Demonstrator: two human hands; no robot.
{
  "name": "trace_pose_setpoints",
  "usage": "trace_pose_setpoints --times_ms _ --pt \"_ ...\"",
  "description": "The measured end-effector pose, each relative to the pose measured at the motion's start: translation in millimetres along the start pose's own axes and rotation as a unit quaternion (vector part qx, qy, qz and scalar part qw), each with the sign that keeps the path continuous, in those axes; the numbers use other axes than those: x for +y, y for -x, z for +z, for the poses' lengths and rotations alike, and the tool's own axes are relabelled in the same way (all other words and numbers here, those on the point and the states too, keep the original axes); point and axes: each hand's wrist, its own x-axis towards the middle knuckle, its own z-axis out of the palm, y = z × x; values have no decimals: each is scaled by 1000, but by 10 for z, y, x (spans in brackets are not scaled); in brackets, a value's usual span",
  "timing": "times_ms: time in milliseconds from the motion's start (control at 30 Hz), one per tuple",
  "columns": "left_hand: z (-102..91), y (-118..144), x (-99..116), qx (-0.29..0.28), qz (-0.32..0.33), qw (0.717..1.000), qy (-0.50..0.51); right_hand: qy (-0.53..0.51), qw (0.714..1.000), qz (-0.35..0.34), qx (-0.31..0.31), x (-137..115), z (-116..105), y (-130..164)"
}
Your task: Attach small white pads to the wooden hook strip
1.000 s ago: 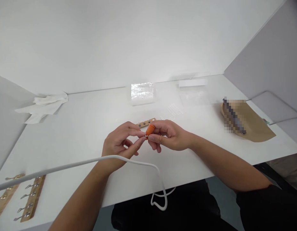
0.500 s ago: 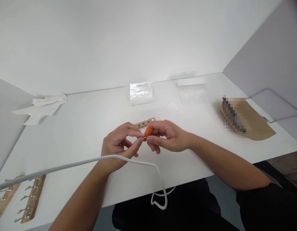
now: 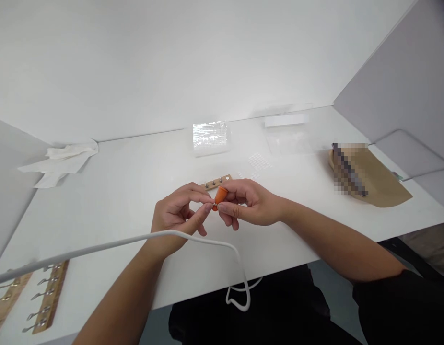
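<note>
A small orange cap (image 3: 220, 195) sits between the two hands, up in the air a little above the middle of the white worktop (image 3: 135, 182). The right hand (image 3: 249, 203) holds the orange cap with its thumb and pointing finger closed tight on it, and its other fingers are curled under. The left hand (image 3: 179, 213) meets it from the other side. Its thumb and first finger are pinched together right at the tip of the cap, where a tiny shiny bit shows, but it is too small to tell what that bit is. Just behind the hands, a short wooden strip (image 3: 216, 182) with little metal studs lies flat on the worktop. A bit farther back and to the right are some tiny white pieces (image 3: 260, 162) set out in rows. Near the back edge sits a clear plastic packet (image 3: 211, 137), and to its right a flat clear bag (image 3: 290, 141) with a white strip behind it. By the right edge lies a brown paper bag (image 3: 375, 184) with a blurred part on top. A crumpled white cloth (image 3: 62, 160) lies in the back left corner. At the front left corner are two wooden strips with metal hooks (image 3: 45, 299). A white cable (image 3: 193, 237) runs across the left arm and hangs in a loop over the front edge.
</note>
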Motion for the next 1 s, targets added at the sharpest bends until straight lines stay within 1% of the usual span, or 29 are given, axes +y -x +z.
trace_pose_setpoints --times_ms 133,300,367,467,567,700,767,867,1000 --pt "2 -4 -1 -6 -17 1000 18 -18 1000 10 -6 23 -5 1" --pt "-14 -12 -8 -23 -20 999 31 -62 998 14 -25 42 -10 -8" --pt "-28 -13 -9 -26 -16 999 27 -61 998 14 -28 44 -8 -11" --pt "-53 -12 -3 -28 -1 1000 14 -13 1000 2 -6 35 17 -7" --pt "-71 -13 13 -27 8 1000 1 73 996 -26 38 19 66 5" --pt "-72 -19 36 -9 11 1000 -27 197 974 -69 93 15 122 12" --pt "-67 -23 41 -5 8 999 -33 245 959 -87 110 26 136 12" --pt "-60 -29 41 -4 12 999 -34 288 944 -106 124 48 148 12" --pt "-49 -36 42 11 22 999 -44 295 939 -117 132 66 154 16"
